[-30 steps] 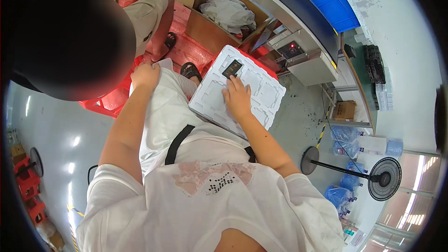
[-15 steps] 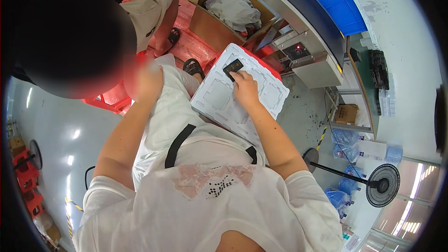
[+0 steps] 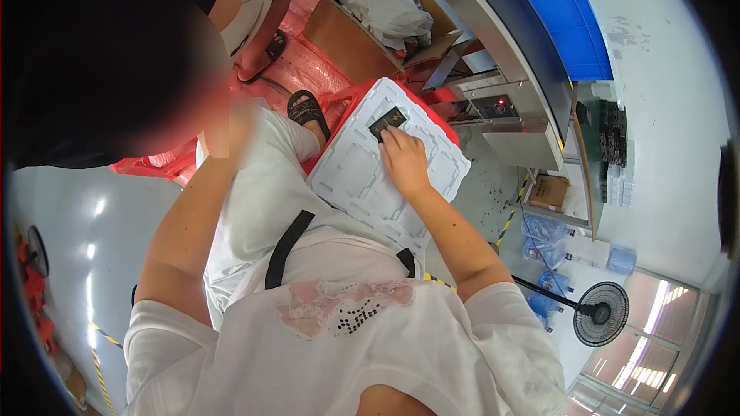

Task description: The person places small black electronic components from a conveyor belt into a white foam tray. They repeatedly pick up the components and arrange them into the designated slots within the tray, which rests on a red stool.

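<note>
A white moulded plastic tray (image 3: 351, 177) with shaped recesses lies on top of a red crate (image 3: 351, 102) in front of me. At the tray's far end is a flat black rectangular piece (image 3: 387, 122) with small gold-coloured marks. My right hand (image 3: 405, 160) is closed, its fingertips at the near edge of this piece; the thumb's contact is partly hidden. On the left, my left hand (image 3: 231, 127) is near my raised thigh and smeared by a blur, so its fingers cannot be made out.
A person in dark clothing and sandals (image 3: 307, 112) is close on the left. Beyond the tray stands a cardboard box (image 3: 347, 38) of crumpled white plastic. A metal-framed conveyor (image 3: 501, 38) with a blue bin (image 3: 559, 15) runs at far right. A black fan (image 3: 601, 313) stands right.
The view has shifted a little, and the tray sits slightly lower in it. The black piece is turned slightly, with my right hand still at its near edge. The other person has moved nearer.
</note>
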The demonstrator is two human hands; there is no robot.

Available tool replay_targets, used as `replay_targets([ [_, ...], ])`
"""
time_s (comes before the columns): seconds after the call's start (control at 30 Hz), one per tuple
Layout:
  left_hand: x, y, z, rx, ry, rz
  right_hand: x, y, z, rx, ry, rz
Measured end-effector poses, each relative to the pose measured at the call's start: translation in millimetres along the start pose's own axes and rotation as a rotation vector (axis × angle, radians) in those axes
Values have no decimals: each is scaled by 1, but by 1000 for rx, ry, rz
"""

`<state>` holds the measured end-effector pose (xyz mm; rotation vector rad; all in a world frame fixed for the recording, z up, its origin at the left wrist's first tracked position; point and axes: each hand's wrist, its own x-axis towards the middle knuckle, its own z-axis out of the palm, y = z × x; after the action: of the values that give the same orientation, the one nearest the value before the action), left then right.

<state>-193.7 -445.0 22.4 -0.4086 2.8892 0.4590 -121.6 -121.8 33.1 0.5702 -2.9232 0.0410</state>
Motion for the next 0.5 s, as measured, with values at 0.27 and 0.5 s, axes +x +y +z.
replay_targets([
  [0.27,7,-12,4,-9,22,-38,18,5,-5,-37,-207,-55],
  [0.5,5,-13,6,-4,26,-16,8,6,-32,90,-61,-1],
])
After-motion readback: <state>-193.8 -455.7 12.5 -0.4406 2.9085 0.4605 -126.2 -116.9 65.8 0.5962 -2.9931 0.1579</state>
